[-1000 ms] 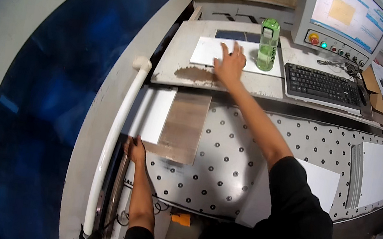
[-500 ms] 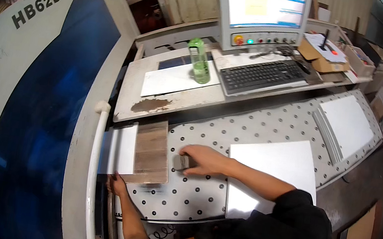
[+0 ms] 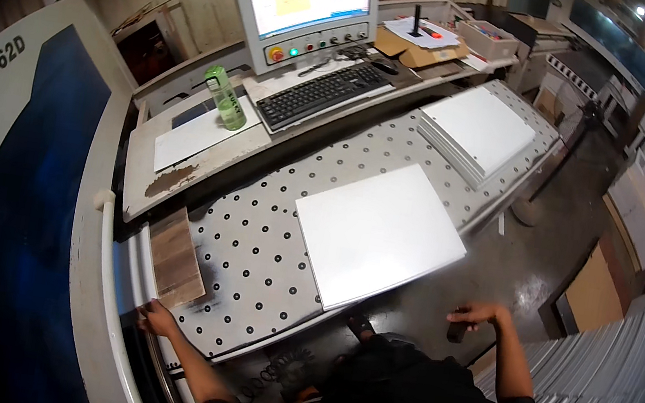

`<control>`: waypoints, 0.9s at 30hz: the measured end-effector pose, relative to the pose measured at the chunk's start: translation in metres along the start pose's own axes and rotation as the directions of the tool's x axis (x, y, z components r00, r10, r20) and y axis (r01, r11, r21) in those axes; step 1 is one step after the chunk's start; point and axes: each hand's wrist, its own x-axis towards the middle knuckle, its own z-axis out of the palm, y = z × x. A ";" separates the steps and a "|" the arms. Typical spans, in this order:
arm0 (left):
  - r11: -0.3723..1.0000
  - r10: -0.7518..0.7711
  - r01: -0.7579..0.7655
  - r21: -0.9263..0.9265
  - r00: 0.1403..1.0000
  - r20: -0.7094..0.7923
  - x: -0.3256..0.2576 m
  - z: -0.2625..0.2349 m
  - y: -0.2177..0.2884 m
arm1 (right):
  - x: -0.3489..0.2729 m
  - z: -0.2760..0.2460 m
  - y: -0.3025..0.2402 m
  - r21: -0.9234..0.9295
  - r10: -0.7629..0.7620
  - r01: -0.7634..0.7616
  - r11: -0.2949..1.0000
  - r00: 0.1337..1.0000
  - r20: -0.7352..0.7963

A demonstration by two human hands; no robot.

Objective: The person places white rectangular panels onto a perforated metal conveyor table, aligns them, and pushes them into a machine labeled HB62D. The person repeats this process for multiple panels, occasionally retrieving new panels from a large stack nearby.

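My left hand (image 3: pixel 157 318) is at the left end of the bed, by the machine's rail, with its fingers bent around something I cannot make out. Beside it lies a wood-grain board (image 3: pixel 177 258), with a narrow white strip along its left side. Out to the right, over the floor, my right hand (image 3: pixel 475 315) is closed on a small dark block (image 3: pixel 456 332). A large white panel (image 3: pixel 377 236) lies on the dotted bed (image 3: pixel 259 254), between my two hands and touched by neither.
A stack of white panels (image 3: pixel 476 132) rests at the bed's far right. Behind the bed, a shelf holds a keyboard (image 3: pixel 322 98), a green bottle (image 3: pixel 225 99) and a monitor (image 3: pixel 305 1). The machine housing (image 3: pixel 20 184) stands left. Many stacked sheets (image 3: pixel 601 389) are at lower right.
My right hand has swung from above the bed out to the right, still holding the dark block. The white panel beside the wood-grain board now shows only as a strip. The view has turned right.
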 end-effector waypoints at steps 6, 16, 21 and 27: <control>0.970 0.243 -0.240 -0.046 0.922 0.301 -0.097 -0.055 0.029 | 0.083 0.159 0.173 0.504 0.218 -0.352 0.789 0.927 0.306; 0.947 0.313 -0.279 -0.160 0.917 0.247 -0.136 -0.095 0.032 | 0.071 0.220 0.098 0.562 0.120 -0.239 0.792 0.963 0.240; 0.939 0.323 -0.279 -0.202 0.918 0.229 -0.136 -0.093 0.032 | 0.038 0.203 0.103 0.464 0.181 -0.259 0.847 0.962 0.206; 0.806 0.469 -0.206 -0.554 0.793 0.389 -0.178 -0.100 0.041 | 0.034 0.145 0.024 0.137 -0.101 0.106 0.985 0.994 -0.045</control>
